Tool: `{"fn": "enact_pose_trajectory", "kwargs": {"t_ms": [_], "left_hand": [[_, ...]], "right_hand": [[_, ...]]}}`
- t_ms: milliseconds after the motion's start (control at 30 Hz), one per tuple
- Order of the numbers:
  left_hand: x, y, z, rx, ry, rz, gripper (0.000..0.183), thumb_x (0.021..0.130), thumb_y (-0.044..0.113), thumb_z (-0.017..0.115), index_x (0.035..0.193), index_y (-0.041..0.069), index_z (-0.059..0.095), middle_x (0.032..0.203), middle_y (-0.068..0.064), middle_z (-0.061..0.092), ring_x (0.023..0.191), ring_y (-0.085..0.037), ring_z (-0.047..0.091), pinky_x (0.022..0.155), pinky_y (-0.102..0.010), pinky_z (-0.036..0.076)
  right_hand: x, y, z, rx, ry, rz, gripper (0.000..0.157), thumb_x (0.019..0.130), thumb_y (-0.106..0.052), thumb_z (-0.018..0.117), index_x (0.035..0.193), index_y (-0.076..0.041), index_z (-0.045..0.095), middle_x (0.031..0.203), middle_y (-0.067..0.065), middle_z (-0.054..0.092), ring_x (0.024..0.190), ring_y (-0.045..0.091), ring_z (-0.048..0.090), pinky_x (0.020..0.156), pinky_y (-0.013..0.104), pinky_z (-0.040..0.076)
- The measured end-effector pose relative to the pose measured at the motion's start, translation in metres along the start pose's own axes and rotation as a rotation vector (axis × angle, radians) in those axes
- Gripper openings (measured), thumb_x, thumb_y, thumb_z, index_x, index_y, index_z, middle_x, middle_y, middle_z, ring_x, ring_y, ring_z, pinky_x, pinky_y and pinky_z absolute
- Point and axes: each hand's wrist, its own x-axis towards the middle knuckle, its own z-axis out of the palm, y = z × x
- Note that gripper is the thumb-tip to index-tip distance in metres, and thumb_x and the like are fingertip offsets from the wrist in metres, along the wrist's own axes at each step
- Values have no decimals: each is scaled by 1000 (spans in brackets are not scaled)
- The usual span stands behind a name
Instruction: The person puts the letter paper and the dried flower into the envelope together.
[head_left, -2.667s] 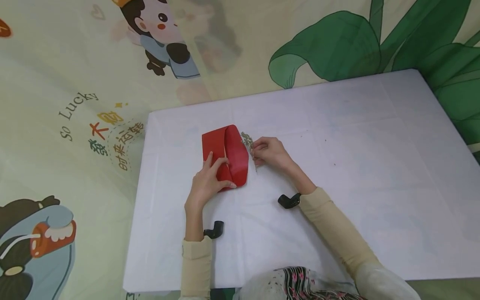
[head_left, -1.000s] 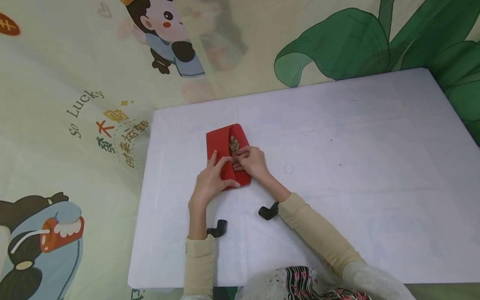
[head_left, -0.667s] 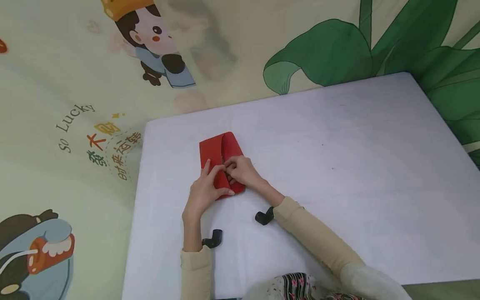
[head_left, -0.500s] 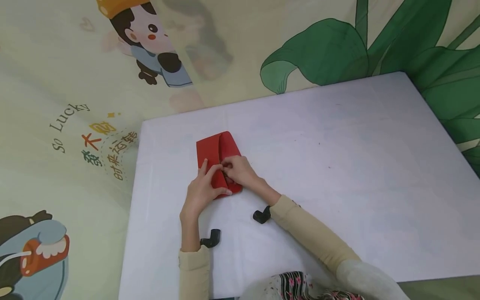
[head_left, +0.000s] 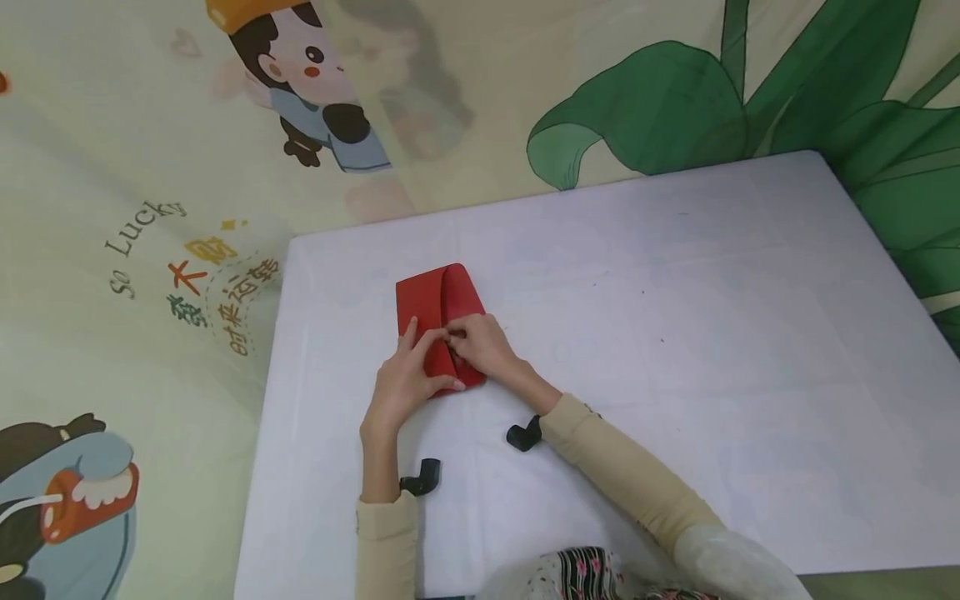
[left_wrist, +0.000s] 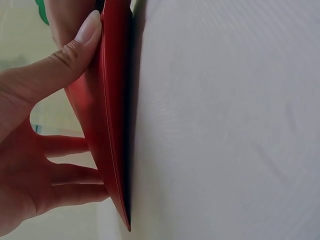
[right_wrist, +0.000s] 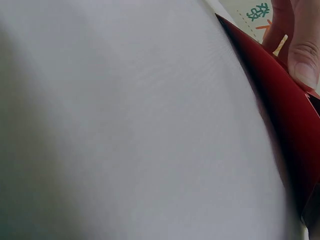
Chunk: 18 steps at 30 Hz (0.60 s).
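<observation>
A red paper envelope (head_left: 420, 300) lies on the table, its flap (head_left: 461, 292) opened out to the right. My left hand (head_left: 401, 375) holds the envelope, fingers spread over its front and the thumb at the pocket's mouth. In the left wrist view, the thumb (left_wrist: 75, 55) lies along the bowed red edge, with other fingertips against the front. At the mouth, my right hand (head_left: 483, 342) has its fingers curled over the flap, pinching the dried flower sprig, which is now almost wholly hidden in the pocket and behind the fingers.
A white cloth (head_left: 675, 417) covers the table, with a few tiny dark specks (head_left: 662, 340) right of the envelope. Black wrist mounts (head_left: 423, 477) stick out from both sleeves. A printed curtain (head_left: 450, 167) hangs behind the table's far edge.
My right hand has moved left from beside the envelope to its mouth, and the flower sprig has gone from plain view into the pocket. My left hand has stayed on the envelope.
</observation>
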Motion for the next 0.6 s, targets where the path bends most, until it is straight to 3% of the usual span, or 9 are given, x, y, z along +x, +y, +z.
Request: {"fn": "enact_pose_trajectory", "kwargs": {"t_ms": [100, 300, 433, 600], "left_hand": [[5, 4, -1, -3, -5, 9, 79, 80, 38, 89, 148, 26, 51, 169, -21, 23, 104, -43, 69, 85, -51, 59], [1, 1, 4, -17, -5, 0, 76, 80, 38, 89, 146, 30, 52, 169, -22, 23, 115, -46, 66, 88, -53, 59], [9, 3, 2, -3, -14, 0, 78, 80, 39, 88, 148, 31, 50, 169, -22, 21, 133, -49, 53, 92, -55, 58], [8, 6, 2, 17, -41, -8, 78, 80, 38, 89, 148, 29, 50, 169, -23, 20, 145, -54, 38, 95, -59, 56]], "right_hand": [[4, 0, -6, -17, 27, 6, 13, 97, -13, 72, 102, -5, 81, 79, 5, 76, 52, 7, 54, 52, 15, 44], [2, -2, -4, 79, 30, 103, 12, 95, -12, 74, 93, -2, 80, 69, 7, 72, 43, 8, 55, 47, 18, 49], [8, 1, -13, 165, -17, 143, 14, 96, -11, 73, 89, -1, 78, 66, 8, 70, 44, 11, 60, 47, 21, 53], [3, 14, -19, 264, -110, 102, 15, 98, -13, 70, 100, 0, 77, 74, 10, 73, 48, 12, 64, 50, 25, 57]]}}
